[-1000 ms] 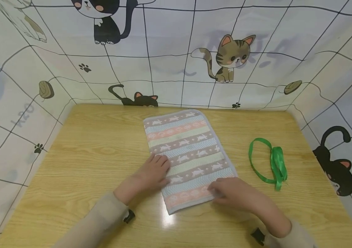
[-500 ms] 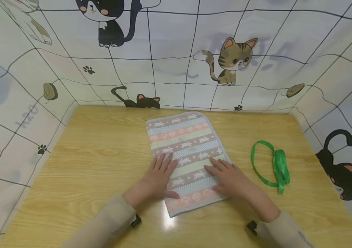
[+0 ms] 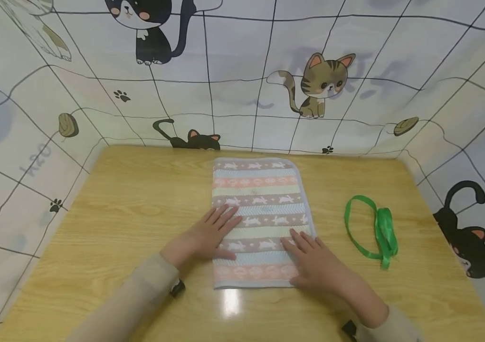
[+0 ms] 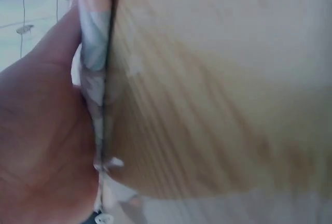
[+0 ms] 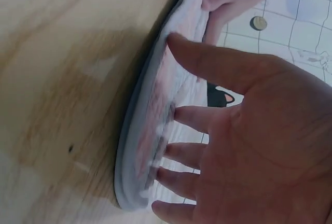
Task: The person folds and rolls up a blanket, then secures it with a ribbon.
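Observation:
A folded striped cloth (image 3: 263, 209) with rows of white rabbits and a grey-blue border lies flat on the table, its near edge running straight across. My left hand (image 3: 209, 233) rests on its left edge, fingers spread and thumb pointing inward. On the lower right part lies my right hand (image 3: 317, 260), fingers straight and fanned. The right wrist view shows the fingertips of the right hand (image 5: 249, 130) touching the cloth (image 5: 155, 115), whose layered edge faces the camera. In the left wrist view the palm of the left hand (image 4: 46, 125) sits beside the cloth's edge (image 4: 96, 37).
A bundle of green ribbon (image 3: 383, 232) with one loose loop lies right of the cloth on the wooden table (image 3: 131, 199). A cat-print sheet (image 3: 233, 95) stands as a wall behind the table and along both sides.
The cloth has turned from a slant to nearly square with the table. My right hand went from gripping its lower right corner to lying flat on it; my left fingers spread out.

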`<state>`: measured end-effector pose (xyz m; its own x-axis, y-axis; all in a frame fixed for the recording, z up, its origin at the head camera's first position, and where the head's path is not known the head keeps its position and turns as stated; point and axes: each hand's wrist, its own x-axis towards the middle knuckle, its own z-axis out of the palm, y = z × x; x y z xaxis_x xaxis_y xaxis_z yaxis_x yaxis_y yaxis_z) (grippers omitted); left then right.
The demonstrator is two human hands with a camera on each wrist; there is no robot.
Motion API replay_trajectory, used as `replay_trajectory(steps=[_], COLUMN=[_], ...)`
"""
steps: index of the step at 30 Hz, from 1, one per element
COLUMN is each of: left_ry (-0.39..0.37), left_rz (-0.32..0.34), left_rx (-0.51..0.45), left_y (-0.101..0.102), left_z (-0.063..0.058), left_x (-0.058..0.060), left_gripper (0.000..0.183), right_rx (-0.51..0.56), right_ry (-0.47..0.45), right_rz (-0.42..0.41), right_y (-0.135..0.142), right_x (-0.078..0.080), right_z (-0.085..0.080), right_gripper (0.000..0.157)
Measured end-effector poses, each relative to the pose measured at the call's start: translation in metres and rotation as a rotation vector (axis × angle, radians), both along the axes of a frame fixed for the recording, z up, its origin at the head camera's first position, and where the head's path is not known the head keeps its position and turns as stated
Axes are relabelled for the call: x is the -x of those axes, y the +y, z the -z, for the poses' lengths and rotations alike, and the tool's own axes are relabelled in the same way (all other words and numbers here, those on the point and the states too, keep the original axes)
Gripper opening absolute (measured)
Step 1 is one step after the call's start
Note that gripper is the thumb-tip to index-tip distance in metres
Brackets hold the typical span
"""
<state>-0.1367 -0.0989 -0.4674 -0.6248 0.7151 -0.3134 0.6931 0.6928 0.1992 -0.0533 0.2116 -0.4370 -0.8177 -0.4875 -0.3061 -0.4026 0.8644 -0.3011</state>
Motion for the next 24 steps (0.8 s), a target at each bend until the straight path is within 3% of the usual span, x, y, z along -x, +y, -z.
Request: replay_trajectory(steps=[4, 8, 18, 21, 24], left_ry=[0.045, 0.064, 0.126, 0.101, 0.068], left_rz=[0.028, 0.036, 0.05, 0.043, 0.051], left_rx=[-0.044, -0.095, -0.183, -0.203, -0.182], left_y=[-0.008, -0.016, -0.039, -0.043, -0.044], left_z=[0.006, 0.011, 0.0, -0.004, -0.005], left_x=[0.003, -0.008, -0.056, -0.065, -0.07], left_gripper=[0.095, 0.087, 0.051, 0.056, 0.073], right_rx=[0.031, 0.086, 0.238, 0.24, 0.214], right_ry=[0.008, 0.03, 0.226, 0.266, 0.301], right_rz=[-0.041, -0.102, -0.115, -0.116, -0.113], right_y=[0.004, 0.017, 0.042, 0.043, 0.043], right_x=[-0.003, -0.005, -0.015, -0.017, -0.017], right_z=[0.002, 0.009, 0.015, 0.017, 0.019], right_gripper=[0.097, 0.098, 0.054, 0.046, 0.04])
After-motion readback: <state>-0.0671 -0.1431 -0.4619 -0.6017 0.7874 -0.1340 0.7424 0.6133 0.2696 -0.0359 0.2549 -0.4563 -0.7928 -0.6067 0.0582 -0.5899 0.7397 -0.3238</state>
